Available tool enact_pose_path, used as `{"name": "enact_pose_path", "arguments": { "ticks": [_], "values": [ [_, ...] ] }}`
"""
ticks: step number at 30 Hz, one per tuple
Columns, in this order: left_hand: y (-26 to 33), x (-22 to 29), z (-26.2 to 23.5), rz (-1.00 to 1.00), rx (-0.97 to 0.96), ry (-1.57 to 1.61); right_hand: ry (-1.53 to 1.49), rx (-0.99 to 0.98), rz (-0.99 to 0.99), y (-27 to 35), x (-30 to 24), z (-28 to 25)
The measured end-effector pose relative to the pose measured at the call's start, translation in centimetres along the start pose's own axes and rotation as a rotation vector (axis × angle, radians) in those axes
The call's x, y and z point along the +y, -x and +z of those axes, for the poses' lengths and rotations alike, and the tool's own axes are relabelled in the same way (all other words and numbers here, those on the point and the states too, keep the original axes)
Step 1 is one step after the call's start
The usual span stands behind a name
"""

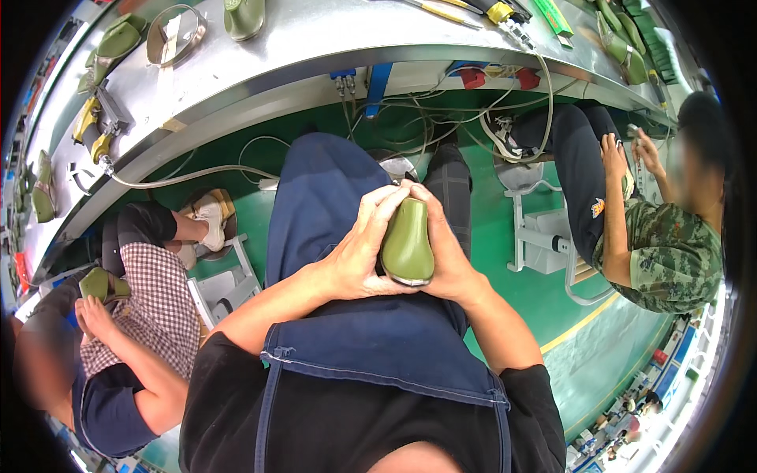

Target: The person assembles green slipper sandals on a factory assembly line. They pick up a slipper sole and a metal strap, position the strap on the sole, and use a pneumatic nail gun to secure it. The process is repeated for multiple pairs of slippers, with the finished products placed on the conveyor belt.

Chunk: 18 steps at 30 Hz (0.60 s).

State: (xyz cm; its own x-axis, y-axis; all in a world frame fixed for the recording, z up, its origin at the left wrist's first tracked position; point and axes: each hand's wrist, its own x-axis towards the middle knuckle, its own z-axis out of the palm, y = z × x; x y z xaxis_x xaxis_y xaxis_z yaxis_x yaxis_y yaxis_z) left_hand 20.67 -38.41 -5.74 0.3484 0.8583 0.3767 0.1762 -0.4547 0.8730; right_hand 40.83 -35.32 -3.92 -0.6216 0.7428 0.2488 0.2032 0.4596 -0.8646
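An olive-green shoe last [408, 246], glossy and rounded, is held over my lap, its narrow end toward the bench and its broad end toward me. A thin silvery edge shows along its broad end. My left hand [355, 254] wraps its left side, and my right hand [451, 258] closes round its right side. The fingertips of both hands meet near the narrow end. The underside of the last is hidden. Beneath my hands lies a dark blue apron [323, 189] spread across my legs.
A metal bench [260, 59] curves ahead, carrying more green lasts [244, 17], a metal ring [175, 35] and yellow-black tools [93, 126]. Cables [430, 118] hang below its edge. One co-worker [118, 355] sits at left holding a green last; another [662, 244] sits at right.
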Motion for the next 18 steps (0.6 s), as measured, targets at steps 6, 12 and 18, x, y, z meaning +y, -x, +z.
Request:
{"name": "enact_pose_path", "arguments": {
  "ticks": [6, 12, 18],
  "values": [
    [-1.3, 2.6, -1.0, 0.254, 0.311, -0.057, 0.202, 0.184, -0.240, -3.3, -1.1, -2.5],
    [-1.6, 3.5, -1.9, 0.395, 0.331, -0.102, 0.197, 0.173, -0.246, -3.9, -0.9, -3.4],
    [-1.8, 3.6, -2.5, 0.399, 0.282, -0.103, 0.175, 0.156, -0.241, -3.8, -1.0, -3.3]
  ]
}}
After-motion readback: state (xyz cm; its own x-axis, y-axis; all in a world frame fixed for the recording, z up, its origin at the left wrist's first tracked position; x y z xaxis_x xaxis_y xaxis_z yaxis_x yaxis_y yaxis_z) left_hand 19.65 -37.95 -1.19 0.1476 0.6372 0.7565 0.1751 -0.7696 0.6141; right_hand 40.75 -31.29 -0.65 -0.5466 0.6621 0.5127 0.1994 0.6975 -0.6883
